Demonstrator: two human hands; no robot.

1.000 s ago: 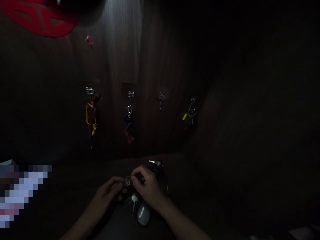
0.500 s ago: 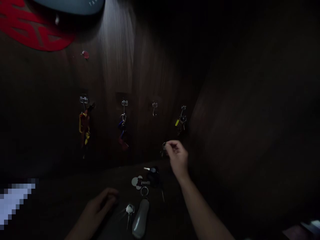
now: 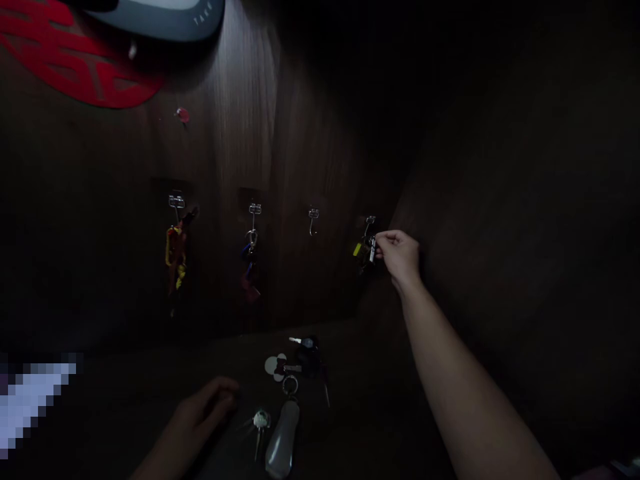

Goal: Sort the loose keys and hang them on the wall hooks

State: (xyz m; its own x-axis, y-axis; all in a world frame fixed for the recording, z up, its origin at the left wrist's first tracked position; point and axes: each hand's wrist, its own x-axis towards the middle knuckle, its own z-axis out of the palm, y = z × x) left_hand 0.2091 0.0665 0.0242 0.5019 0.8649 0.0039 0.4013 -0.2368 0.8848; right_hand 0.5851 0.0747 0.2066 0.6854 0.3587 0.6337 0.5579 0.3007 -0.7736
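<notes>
Already, a red-and-yellow bundle (image 3: 177, 257) is hanging from the leftmost hook (image 3: 177, 201); the left hand (image 3: 207, 408) is curling loosely, holding nothing visible; a blue-and-red bunch (image 3: 251, 280) is hanging too; loose keys (image 3: 261, 420) and a grey fob (image 3: 283, 437) are lying unhung on the table (image 3: 225, 363); beside the hanging yellow-tagged bunch (image 3: 357, 250), the right hand (image 3: 401, 259) is pinching a silver piece (image 3: 373, 251), apparently keys, not yet released.

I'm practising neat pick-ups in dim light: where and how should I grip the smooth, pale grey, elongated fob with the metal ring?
Probably across the narrower middle of the smooth, pale grey, elongated fob, pinching its long edges, coming from above and slightly right: it lies lengthwise, widens toward its near end, and silver-coloured metal keys lie close on its left.
</notes>
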